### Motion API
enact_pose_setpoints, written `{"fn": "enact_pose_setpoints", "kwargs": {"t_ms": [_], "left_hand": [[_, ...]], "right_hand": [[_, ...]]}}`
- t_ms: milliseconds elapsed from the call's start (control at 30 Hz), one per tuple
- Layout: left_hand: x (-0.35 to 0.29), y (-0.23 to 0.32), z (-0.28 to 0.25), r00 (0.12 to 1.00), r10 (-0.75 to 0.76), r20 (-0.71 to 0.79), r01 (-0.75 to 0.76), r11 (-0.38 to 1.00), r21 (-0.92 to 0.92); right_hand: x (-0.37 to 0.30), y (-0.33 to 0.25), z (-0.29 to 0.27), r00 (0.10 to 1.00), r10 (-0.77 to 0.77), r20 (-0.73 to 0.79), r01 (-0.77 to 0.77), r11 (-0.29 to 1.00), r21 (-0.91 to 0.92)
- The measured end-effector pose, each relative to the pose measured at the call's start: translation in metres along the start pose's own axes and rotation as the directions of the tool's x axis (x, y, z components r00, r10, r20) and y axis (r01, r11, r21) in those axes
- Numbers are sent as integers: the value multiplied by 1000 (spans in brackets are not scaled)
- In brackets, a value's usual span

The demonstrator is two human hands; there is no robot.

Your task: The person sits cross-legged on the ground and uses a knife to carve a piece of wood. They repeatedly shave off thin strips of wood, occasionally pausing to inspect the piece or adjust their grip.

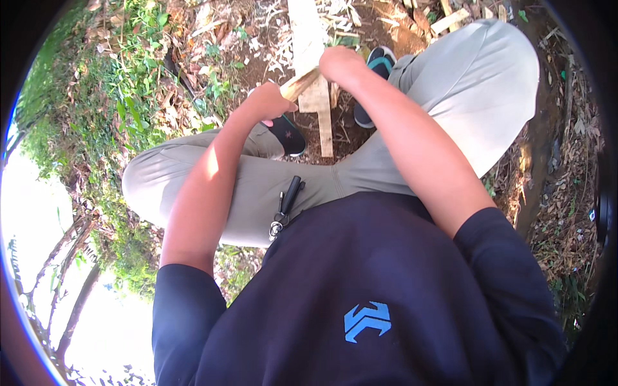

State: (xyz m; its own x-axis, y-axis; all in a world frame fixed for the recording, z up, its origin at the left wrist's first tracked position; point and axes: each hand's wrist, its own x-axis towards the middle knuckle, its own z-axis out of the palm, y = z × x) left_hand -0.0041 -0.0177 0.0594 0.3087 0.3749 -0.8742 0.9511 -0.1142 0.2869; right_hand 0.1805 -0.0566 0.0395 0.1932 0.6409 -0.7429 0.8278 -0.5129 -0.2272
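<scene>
A short, pale piece of split wood (300, 85) slants between my two hands, over a long wooden board. My left hand (271, 103) is closed round its lower left end. At its upper right end, my right hand (341, 65) is closed with the knuckles up; its fingertips are hidden from this angle. The board (306, 35) runs away from me along the ground, bright with sun at its far part. Its near part (315, 101) narrows to a strip between my feet.
My shoes (288, 135) stand on either side of the board. Wood shavings (273, 48) and offcuts (450, 21) lie scattered on the soil. Green plants (138, 83) grow on the left. Keys (281, 215) hang at my waist.
</scene>
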Motion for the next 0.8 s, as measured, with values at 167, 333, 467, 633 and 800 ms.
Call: {"fn": "enact_pose_setpoints", "kwargs": {"t_ms": [167,333,467,633,800], "left_hand": [[-24,13,-15,940,257,-224,-271,962,-33],[-44,7,-52,851,331,-408,-344,938,42],[-47,10,-79,801,389,-456,-416,908,44],[-57,9,-94,742,375,-555,-453,891,-3],[-43,2,-99,550,180,-816,-397,916,-65]], "right_hand": [[-16,15,-103,954,-134,-267,117,990,-77],[-3,40,-162,901,-431,-58,434,898,65],[-7,40,-159,845,-529,84,489,825,283],[-8,32,-149,760,-643,95,528,696,486],[-26,14,-160,791,-608,65,455,657,601]]}}
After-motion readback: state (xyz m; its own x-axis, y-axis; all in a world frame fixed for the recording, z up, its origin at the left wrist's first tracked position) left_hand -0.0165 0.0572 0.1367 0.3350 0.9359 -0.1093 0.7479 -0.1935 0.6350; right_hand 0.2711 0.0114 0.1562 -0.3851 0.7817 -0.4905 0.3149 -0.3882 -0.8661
